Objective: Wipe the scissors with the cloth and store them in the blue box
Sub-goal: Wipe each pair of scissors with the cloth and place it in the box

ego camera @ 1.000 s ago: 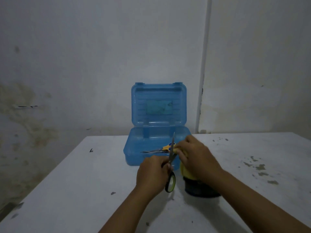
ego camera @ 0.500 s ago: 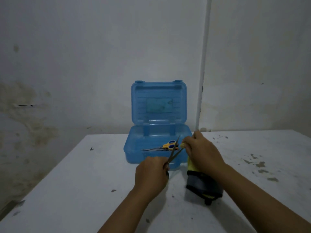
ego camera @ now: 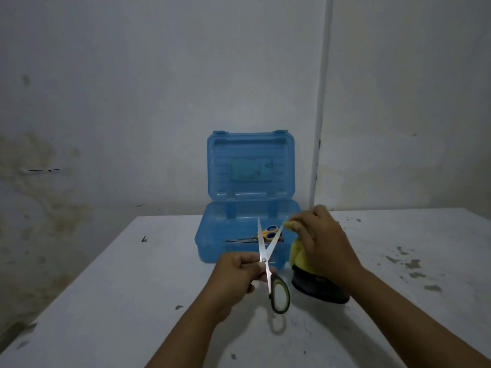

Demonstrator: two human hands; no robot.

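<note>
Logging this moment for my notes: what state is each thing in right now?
Blue box: lid open, upright.
Black-handled scissors: blades spread, held up.
Orange-handled scissors: lying inside the box.
Yellow cloth: bunched, at one blade tip.
Left hand: grips the scissors near the pivot.
Right hand: holds the cloth.

The scissors (ego camera: 266, 257) are showing bright silver blades and a black handle loop with a yellow-green lining, while the cloth (ego camera: 300, 258) is showing yellow above a dark, near-black lower part. The blue box (ego camera: 212, 243) is glowing translucent blue, and a second pair of scissors (ego camera: 268, 233) with orange-and-blue handles is lying inside it. The table (ego camera: 106, 301) is looking white with dark specks and grey-green chipped patches.
</note>
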